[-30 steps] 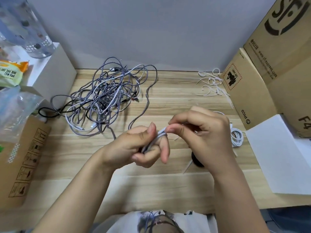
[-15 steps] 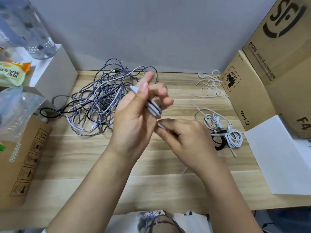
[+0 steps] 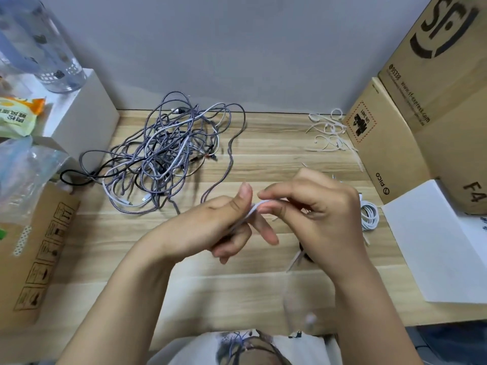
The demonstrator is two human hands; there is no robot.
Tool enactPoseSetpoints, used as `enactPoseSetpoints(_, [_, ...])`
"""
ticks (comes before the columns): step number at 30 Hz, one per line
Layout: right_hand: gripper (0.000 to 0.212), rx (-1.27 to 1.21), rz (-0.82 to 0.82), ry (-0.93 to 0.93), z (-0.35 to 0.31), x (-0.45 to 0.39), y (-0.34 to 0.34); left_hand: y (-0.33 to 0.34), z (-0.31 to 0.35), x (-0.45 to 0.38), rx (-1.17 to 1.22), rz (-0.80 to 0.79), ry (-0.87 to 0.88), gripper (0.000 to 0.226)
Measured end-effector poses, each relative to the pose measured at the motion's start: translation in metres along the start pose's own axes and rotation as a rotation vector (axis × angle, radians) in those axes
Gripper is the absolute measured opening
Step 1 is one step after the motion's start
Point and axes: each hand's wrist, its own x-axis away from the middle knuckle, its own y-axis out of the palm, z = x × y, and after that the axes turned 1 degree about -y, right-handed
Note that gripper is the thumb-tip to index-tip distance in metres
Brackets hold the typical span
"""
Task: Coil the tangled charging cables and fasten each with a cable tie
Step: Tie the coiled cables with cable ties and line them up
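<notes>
A tangle of grey braided, white and black charging cables (image 3: 168,154) lies at the back left of the wooden desk (image 3: 237,285). My left hand (image 3: 210,227) grips a light grey cable (image 3: 251,210) that runs across its fingers, thumb raised. My right hand (image 3: 313,214) pinches the same cable just to the right. A coiled white cable (image 3: 370,216) lies beside my right hand. Loose white cable ties (image 3: 329,133) are scattered at the back right. A dark coil (image 3: 305,255) and a tie's tail peek out under my right wrist.
Cardboard boxes (image 3: 390,143) stand along the right, with a white sheet (image 3: 442,241) in front of them. A white box (image 3: 79,114) with a clear bottle (image 3: 44,48) sits at the back left. A brown box (image 3: 34,254) and plastic bags line the left edge.
Half a second ago my left hand was raised over the tangle with the cable. Both hands have come back down and together, hiding most of the finished coils at the right.
</notes>
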Motion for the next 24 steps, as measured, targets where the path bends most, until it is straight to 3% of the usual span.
enactPoseSetpoints(6, [0.016, -0.171, -0.026, 0.062, 0.001, -0.004, 0.009, -0.003, 0.003, 0.005, 0.642, -0.416, 0.319, 0.041])
enactPoseSetpoints(10, [0.020, -0.216, -0.070, 0.193, 0.004, 0.000, 0.016, -0.004, 0.017, 0.005, 1.028, -0.539, 0.549, 0.030])
enactPoseSetpoints(15, [0.029, -0.059, -0.159, 0.226, 0.005, 0.008, 0.020, -0.006, 0.027, 0.002, 1.251, -0.239, 0.571, 0.037])
enactPoseSetpoints(19, [0.030, 0.164, -0.187, 0.110, 0.002, 0.013, 0.022, 0.014, 0.022, -0.015, 0.907, 0.356, 0.469, 0.047])
enactPoseSetpoints(20, [0.031, 0.222, -0.181, 0.080, 0.002, 0.015, 0.022, 0.019, 0.019, -0.017, 0.793, 0.442, 0.455, 0.044])
enactPoseSetpoints(22, [0.033, 0.318, -0.194, 0.051, 0.001, 0.018, 0.022, 0.026, 0.016, -0.022, 0.658, 0.491, 0.416, 0.038])
enactPoseSetpoints(24, [0.031, 0.361, -0.211, 0.021, -0.001, 0.020, 0.021, 0.028, 0.009, -0.027, 0.609, 0.490, 0.349, 0.050])
